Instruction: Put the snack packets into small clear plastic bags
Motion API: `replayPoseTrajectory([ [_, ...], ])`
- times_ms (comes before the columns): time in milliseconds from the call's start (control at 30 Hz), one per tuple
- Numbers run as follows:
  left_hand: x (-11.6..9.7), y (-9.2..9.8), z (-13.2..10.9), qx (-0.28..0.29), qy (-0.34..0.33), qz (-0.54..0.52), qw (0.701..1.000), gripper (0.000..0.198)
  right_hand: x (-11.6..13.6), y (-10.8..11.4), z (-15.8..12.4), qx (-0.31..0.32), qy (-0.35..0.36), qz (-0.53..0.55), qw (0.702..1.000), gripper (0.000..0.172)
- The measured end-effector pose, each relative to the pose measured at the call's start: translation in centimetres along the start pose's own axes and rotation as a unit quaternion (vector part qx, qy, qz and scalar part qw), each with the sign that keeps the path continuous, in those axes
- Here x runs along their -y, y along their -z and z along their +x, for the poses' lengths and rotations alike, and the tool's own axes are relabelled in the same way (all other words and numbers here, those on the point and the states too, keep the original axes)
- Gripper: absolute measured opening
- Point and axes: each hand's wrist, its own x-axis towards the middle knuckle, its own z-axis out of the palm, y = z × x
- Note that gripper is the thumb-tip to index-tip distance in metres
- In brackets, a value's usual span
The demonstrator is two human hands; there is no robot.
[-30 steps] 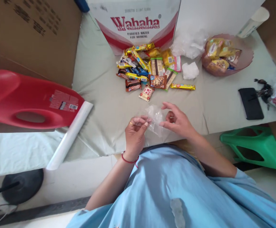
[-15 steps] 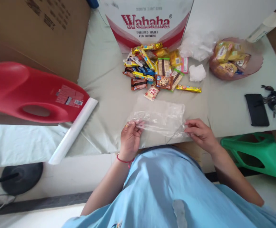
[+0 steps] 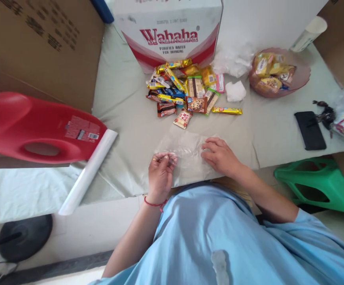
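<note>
The left hand (image 3: 161,172) pinches one edge of a clear plastic bag (image 3: 186,152) on the worktop (image 3: 130,118), near the snacks (image 3: 176,89); the right hand (image 3: 221,156), loosely open, touches its other side.

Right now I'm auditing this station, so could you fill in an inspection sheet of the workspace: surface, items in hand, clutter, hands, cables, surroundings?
Surface: pale cloth, wrinkled.
Items in hand: clear plastic bag, lying in front of the snack pile.
Clutter: red jug, white roll, black phone, crumpled plastic, bowl holding packets.
Hands: left hand pinches the bag's left side; right hand is at its right side, grip unclear.
Cables: white cord at lower left, partly out of view.
Surroundings: Wahaha box behind the snacks, brown carton at left, green stool at right.
</note>
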Motion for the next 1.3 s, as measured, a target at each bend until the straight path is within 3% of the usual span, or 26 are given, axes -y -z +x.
replayPoseTrajectory([
  [100,-0.4,1.1,0.4,-0.038,-0.02,0.04,0.998,0.035,-0.5,0.1,0.0,-0.043,-0.03,0.096,0.994,0.018],
  [200,-0.9,2.0,1.1,-0.054,-0.025,0.079,0.995,0.035,-0.6,1.4,-0.2,-0.085,-0.133,0.214,0.964,0.017],
  [367,-2.2,3.2,3.5,-0.034,-0.056,0.144,0.987,0.031,-1.1,2.2,-0.4,-0.091,-0.328,0.428,0.837,0.033],
  [467,-3.4,3.8,4.6,-0.071,-0.097,0.24,0.963,0.032,-1.8,1.8,-0.5,-0.094,-0.377,0.464,0.796,0.039],
  [533,-4.3,3.6,4.3,-0.13,-0.187,0.342,0.912,0.037,-2.2,1.4,-0.7,-0.096,-0.392,0.456,0.793,0.038],
  [600,-4.9,2.6,2.8,-0.16,-0.322,0.431,0.828,0.037,-2.2,1.1,-0.9,-0.092,-0.399,0.45,0.794,0.036],
  [667,-4.9,1.0,0.9,-0.103,-0.437,0.482,0.752,0.023,-1.9,0.9,-0.9,-0.087,-0.4,0.454,0.792,0.037],
  [733,-4.0,-0.7,-0.7,0.031,-0.484,0.52,0.703,0.016,-1.6,0.8,-0.9,-0.081,-0.395,0.464,0.788,0.038],
  [800,-2.5,-2.2,-1.2,0.128,-0.464,0.576,0.661,0.02,-1.7,0.9,-0.8,-0.076,-0.386,0.472,0.789,0.038],
  [900,0.0,-2.8,-0.3,0.171,-0.368,0.678,0.612,0.035,-3.8,1.5,-0.7,-0.089,-0.373,0.456,0.804,0.037],
  [967,1.1,-2.3,0.6,0.193,-0.317,0.716,0.591,0.05,-6.1,2.3,-0.9,-0.13,-0.374,0.418,0.818,0.033],
  [1067,1.7,-1.1,0.9,0.227,-0.295,0.726,0.578,0.06,-7.9,4.1,-1.4,-0.245,-0.384,0.29,0.842,0.025],
  [1133,1.7,-0.6,0.5,0.23,-0.293,0.73,0.573,0.065,-6.5,5.3,-1.7,-0.327,-0.366,0.167,0.855,0.021],
  [1200,1.7,-0.5,-0.1,0.224,-0.289,0.737,0.568,0.07,-3.0,5.8,-1.9,-0.351,-0.305,0.064,0.883,0.021],
  [1233,1.7,-0.5,-0.3,0.219,-0.287,0.741,0.566,0.072,-0.9,5.5,-2.0,-0.324,-0.256,0.034,0.91,0.021],
  [1300,1.8,-0.6,-0.7,0.203,-0.282,0.747,0.567,0.076,2.5,4.2,-2.1,-0.196,-0.095,0.014,0.976,0.023],
])
